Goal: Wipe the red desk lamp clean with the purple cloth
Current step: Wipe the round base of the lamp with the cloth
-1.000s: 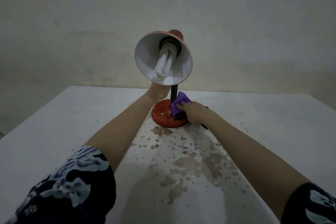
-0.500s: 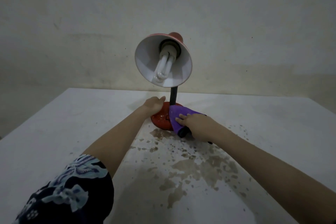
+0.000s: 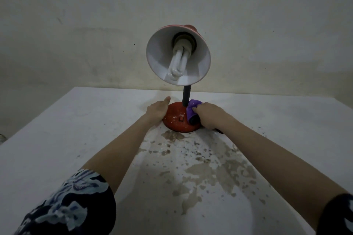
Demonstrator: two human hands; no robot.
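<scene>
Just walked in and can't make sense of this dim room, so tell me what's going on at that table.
A person is cleaning a red desk lamp that stands on a white table. The left hand rests against the left side of the lamp's round base to steady it. The right hand presses a bunched purple cloth onto the base, right beside the black stem. White specks show on the front of the base, and the table in front is blotched with brown stains.

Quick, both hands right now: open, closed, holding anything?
Left hand: open, flat against the red round lamp base.
Right hand: closed on the bunched purple cloth, pressing it onto that base.
</scene>
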